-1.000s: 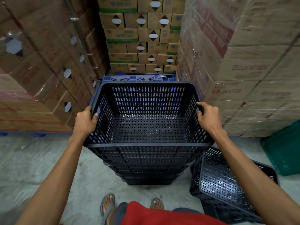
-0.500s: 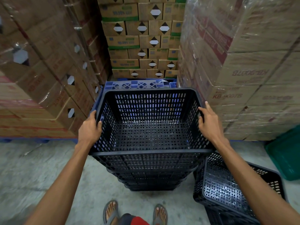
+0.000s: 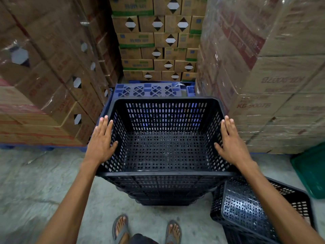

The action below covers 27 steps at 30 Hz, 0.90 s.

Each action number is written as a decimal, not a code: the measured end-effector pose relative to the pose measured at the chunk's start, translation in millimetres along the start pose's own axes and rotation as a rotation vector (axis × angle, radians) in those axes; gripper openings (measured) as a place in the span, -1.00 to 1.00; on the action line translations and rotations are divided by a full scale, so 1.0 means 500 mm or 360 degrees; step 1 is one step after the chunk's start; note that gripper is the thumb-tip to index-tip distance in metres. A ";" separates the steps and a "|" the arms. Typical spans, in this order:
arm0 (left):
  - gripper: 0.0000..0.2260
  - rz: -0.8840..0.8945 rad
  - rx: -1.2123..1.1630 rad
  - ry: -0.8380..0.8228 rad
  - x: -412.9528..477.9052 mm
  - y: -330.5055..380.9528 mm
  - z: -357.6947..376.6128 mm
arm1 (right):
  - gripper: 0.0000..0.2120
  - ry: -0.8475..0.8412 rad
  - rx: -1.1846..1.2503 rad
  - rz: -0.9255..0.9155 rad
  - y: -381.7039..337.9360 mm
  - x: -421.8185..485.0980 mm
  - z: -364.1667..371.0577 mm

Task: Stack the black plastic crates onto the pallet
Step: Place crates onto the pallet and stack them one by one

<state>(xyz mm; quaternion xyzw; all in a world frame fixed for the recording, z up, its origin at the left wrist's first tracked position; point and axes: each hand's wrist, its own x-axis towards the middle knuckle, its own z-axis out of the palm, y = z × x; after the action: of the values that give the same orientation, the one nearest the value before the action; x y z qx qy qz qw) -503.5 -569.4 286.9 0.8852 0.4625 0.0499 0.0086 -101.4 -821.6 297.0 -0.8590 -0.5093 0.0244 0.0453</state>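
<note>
Walls of shrink-wrapped cartons (image 3: 274, 71) crowd in at nine and three o'clock, with more boxes stacked at twelve, leaving a narrow bay whose floor is taken by the blue pallet (image 3: 149, 88). Only its far strip shows bare, at twelve o'clock beyond the crates. Dead centre stands the stack of black crates (image 3: 163, 187), nested one in another, the top crate (image 3: 165, 138) open-mouthed and empty, its long axis running nine to three. Whether the stack's foot rests on the pallet's near edge or on the concrete just short of it, I cannot tell. At five o'clock a loose black crate (image 3: 246, 212) lies tilted on the floor beside a green bin (image 3: 311, 175). The left hand (image 3: 102, 141) and right hand (image 3: 230, 141) lie flat, fingers stretched out, palms pressed on the top crate's two short rims, grasping nothing. I'd judge this crate seated; the loose one comes next, and it lies down and behind the right hand, much nearer that arm than the left.
</note>
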 end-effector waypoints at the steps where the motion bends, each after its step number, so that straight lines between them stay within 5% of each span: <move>1: -0.25 -0.0004 0.0002 0.0002 0.001 -0.001 0.003 | -0.12 0.0023 -0.0006 0.0020 -0.002 0.000 0.003; 13: -0.19 -0.0039 0.0014 -0.0093 0.010 0.005 -0.007 | -0.16 0.0033 0.0094 0.0018 -0.006 0.003 -0.007; 20: -0.51 -0.0019 -0.0431 0.0208 -0.034 0.100 -0.068 | -0.53 0.0521 0.0581 0.0235 -0.002 -0.076 -0.032; 27: -0.64 0.0779 -0.1103 0.0150 -0.135 0.449 -0.134 | -0.60 0.0814 0.0774 0.0784 0.007 -0.348 -0.017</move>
<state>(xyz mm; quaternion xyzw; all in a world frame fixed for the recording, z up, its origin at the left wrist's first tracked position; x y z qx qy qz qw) -364.8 -755.3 361.7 0.9104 0.1945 0.2434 0.2723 -181.3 -976.5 304.1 -0.8977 -0.2409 -0.0599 0.3641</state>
